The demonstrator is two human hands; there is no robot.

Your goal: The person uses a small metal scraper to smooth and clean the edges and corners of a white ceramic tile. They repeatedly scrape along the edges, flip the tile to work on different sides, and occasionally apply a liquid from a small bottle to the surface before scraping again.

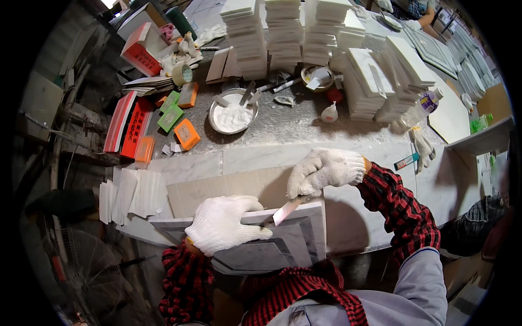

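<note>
My left hand [225, 223], in a white knitted glove, is closed over the upper edge of a marble panel [288, 245] with grey and white inlaid bands. Its thumb lies on the panel's face. The panel is tilted toward me at the bench's near edge. A thin flat pinkish blade [286, 212] slants down from my gloved right hand [326, 171], which is closed around its upper end. The blade's lower end meets the panel's top edge; what handle it has is hidden by the glove. Behind the panel lies a sheet of cardboard [217, 189].
A metal bowl of white paste [234, 112] with spatulas stands beyond my hands. Tall tile stacks [243, 43] fill the back. Orange and green boxes [187, 134] sit left, near white strips [136, 193]. A small squeeze bottle [329, 112] stands right of centre.
</note>
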